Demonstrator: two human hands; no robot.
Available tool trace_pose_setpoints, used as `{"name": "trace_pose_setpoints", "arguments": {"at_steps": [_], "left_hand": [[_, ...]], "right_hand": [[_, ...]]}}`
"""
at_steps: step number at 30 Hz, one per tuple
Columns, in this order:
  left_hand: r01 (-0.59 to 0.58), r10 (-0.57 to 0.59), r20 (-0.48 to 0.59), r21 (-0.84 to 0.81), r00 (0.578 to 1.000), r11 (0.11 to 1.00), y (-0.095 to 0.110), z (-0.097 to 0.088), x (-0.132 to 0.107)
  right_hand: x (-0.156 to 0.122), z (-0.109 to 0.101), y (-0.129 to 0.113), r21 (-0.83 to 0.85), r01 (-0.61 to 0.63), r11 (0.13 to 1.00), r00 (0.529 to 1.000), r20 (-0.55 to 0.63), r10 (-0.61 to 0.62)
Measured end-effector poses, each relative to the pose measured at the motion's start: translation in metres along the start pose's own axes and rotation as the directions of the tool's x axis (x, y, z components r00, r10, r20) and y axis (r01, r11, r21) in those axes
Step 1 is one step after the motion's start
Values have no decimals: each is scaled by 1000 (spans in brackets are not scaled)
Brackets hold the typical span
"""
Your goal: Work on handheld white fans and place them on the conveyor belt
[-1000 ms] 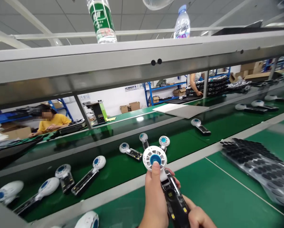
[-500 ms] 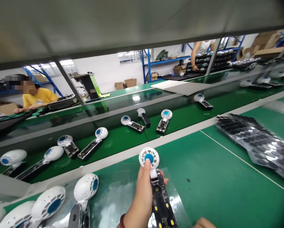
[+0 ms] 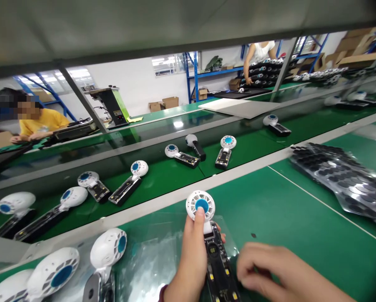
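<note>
My left hand [image 3: 192,251] is closed round a small handheld fan [image 3: 221,268], the thumb on the blue centre of its white round head. The fan's black handle faces up and shows a circuit board with yellow squares. To its right is my right hand [image 3: 266,268], slightly blurred, fingers curled in toward the thumb and apart from the handle; whatever its fingertips hold, if anything, is hidden. Several more fans [image 3: 108,247] lie at the lower left by a clear plastic sheet [image 3: 153,256].
A dark green conveyor belt [image 3: 163,184] carries several similar fans behind a pale rail [image 3: 238,170]. Sheets of black round pads [image 3: 339,176] lie on the green worktop [image 3: 288,209] at right. A grey panel [image 3: 175,29] hangs overhead. Two people work across the line.
My right hand has come up from the bottom edge to beside the fan's handle. The fans on the belt have shifted slightly right in view. My left hand still grips its fan.
</note>
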State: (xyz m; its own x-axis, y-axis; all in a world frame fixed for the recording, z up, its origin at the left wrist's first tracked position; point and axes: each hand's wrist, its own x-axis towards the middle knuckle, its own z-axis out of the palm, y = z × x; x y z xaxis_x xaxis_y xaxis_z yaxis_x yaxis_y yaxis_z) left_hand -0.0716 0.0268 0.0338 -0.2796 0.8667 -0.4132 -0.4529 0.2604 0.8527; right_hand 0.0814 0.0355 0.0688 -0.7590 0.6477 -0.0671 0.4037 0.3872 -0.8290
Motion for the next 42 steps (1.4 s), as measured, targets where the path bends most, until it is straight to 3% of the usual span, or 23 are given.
{"name": "trace_pose_setpoints", "arguments": {"at_steps": [6, 21, 26, 30, 34, 37, 42], "left_hand": [[-56, 67, -88, 112, 994, 992, 1, -4, 3], [-51, 63, -65, 172, 996, 984, 4, -3, -1], [-42, 56, -75, 175, 996, 984, 3, -4, 1], [-69, 80, -63, 155, 995, 985, 2, -4, 1], [-62, 65, -53, 69, 996, 996, 1, -3, 0], [16, -16, -45, 11, 999, 1000, -1, -2, 0], [48, -53, -57, -92, 997, 995, -1, 0, 1]], "right_hand": [[41, 5, -13, -86, -23, 996, 993, -121, 13], [42, 8, -13, -236, 21, 971, 996, -85, -42], [41, 10, -14, -412, 103, 905, 985, -82, -150], [35, 16, -12, -501, 188, 845, 948, -133, -290], [21, 20, -7, -465, 149, 872, 937, -214, -274], [11, 20, 3, -391, 128, 912, 964, -168, -208], [2, 29, 24, -225, 53, 973, 989, -123, -82]]}}
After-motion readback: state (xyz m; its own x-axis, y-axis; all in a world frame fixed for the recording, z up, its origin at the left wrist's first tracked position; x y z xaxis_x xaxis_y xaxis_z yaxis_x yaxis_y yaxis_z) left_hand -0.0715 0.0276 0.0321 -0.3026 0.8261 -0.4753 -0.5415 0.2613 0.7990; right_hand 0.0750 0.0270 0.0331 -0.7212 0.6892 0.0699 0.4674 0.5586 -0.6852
